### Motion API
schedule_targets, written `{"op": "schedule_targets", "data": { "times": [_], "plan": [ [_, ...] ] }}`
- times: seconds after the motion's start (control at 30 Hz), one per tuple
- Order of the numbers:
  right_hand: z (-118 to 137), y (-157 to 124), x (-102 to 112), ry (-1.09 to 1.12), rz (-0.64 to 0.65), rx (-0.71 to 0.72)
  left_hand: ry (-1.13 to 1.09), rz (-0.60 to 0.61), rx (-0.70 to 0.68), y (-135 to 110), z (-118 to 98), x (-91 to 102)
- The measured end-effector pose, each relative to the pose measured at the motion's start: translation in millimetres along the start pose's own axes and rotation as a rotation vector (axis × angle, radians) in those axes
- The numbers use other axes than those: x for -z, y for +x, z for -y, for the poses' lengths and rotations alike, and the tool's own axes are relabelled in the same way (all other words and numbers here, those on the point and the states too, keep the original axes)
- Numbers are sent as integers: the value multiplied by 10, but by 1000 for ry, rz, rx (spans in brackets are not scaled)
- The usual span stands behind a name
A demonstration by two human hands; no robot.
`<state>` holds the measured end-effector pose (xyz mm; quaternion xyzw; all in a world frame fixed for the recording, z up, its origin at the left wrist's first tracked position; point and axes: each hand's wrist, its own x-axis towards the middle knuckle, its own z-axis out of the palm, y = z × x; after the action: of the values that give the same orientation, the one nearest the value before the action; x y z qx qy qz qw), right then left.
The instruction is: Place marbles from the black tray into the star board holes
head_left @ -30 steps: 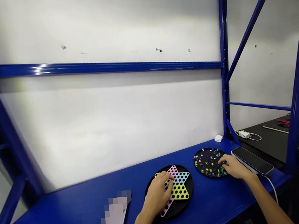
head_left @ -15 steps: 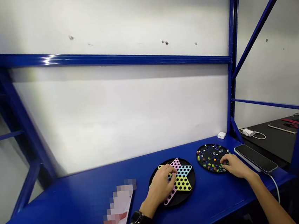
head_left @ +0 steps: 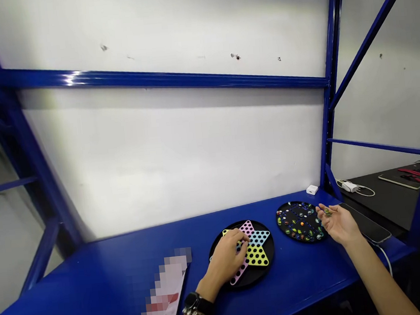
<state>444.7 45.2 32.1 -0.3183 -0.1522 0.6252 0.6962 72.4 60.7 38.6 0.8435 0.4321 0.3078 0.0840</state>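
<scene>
A black round game board with a star of pink, yellow and blue hole-filled points (head_left: 259,255) lies on the blue table. My left hand (head_left: 227,256) is over its left part, with curled fingers and the thumb near the forefinger; what they hold, if anything, is hidden. To the right is a black round tray (head_left: 292,214) with many coloured glass marbles spread over it. My right hand (head_left: 339,224) is raised at the tray's right edge, palm turned up. A greenish marble (head_left: 327,212) is held at its fingers.
A phone-like slab with a blurred screen (head_left: 166,295) lies left of the star board. Behind my right hand lies a dark phone (head_left: 368,224) with a white cable. A small white box (head_left: 312,190) stands near the wall. Blue frame posts (head_left: 327,131) rise at the table's ends.
My right hand has lifted off the marble tray, moved slightly right and turned palm up, now showing a marble. My left hand stays on the star board. The view has shifted slightly.
</scene>
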Motion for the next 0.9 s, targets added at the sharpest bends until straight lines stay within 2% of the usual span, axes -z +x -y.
{"op": "schedule_targets", "data": {
  "times": [0.07, 0.13, 0.27, 0.33, 0.47, 0.53, 0.6, 0.67, 0.8, 0.9],
  "plan": [
    [-20, -30, -36, 48, -24, -59, -6, 1, -1, -1, 0, 2],
    [-45, -38, -52, 28, -24, -56, -4, 7, -2, 0, 3, -2],
    [-66, 2, 17, -230, 4, 35, 6, 16, 1, 3, 9, -18],
    [-63, 29, 91, -499, -26, 143, 2, 17, 3, 5, 10, -23],
    [-50, 41, 221, -1324, -175, 432, -9, 36, 2, 4, 9, -26],
    [-42, 26, 254, -1667, -223, 463, -9, 43, 1, 4, 8, -25],
    [-35, 8, 282, -1855, -251, 428, -7, 43, 6, 4, 4, -23],
    [-33, -1, 320, -1919, -256, 397, -10, 42, 9, 4, -2, -19],
    [-60, 21, 398, -1896, -202, 382, -15, 44, 5, 2, -8, -15],
    [-74, 35, 362, -1702, -138, 405, -10, 44, 13, 1, -8, -14]
  ]
}}
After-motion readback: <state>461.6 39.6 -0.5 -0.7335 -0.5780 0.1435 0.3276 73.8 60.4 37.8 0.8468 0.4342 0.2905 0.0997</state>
